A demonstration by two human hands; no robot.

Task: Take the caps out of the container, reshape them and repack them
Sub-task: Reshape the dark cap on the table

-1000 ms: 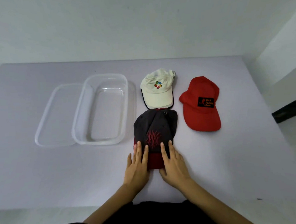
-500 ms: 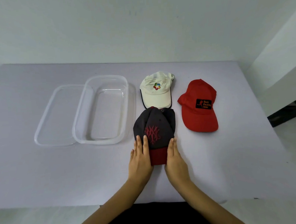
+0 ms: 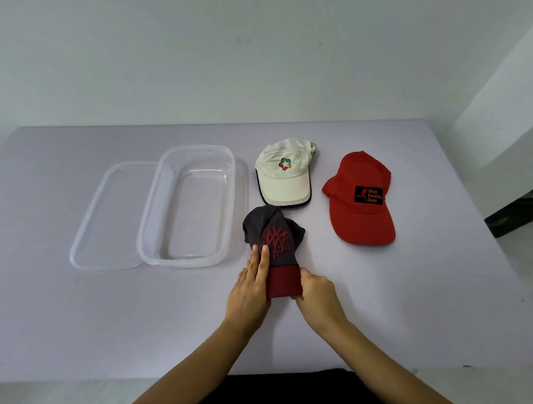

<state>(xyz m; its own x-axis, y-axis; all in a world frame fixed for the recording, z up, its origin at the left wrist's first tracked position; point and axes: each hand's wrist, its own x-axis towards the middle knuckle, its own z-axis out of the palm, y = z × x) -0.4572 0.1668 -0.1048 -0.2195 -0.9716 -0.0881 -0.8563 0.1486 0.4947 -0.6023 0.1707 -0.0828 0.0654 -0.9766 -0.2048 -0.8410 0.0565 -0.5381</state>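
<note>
Dark grey cap (image 3: 271,235) w/ maroon brim sits between both hands on the lilac surface (image 3: 80,319), brim toward the person: left hand (image 3: 250,290) lies flat along its left edge, fingers straight, while right hand (image 3: 317,291) is curled round the brim's right edge, pinching it. Clear container (image 3: 187,206) stands just left of the cap, its lid (image 3: 105,216) partly under it; white cap (image 3: 285,173) sits right behind the grey one, red cap (image 3: 362,200) off to the right.
</note>
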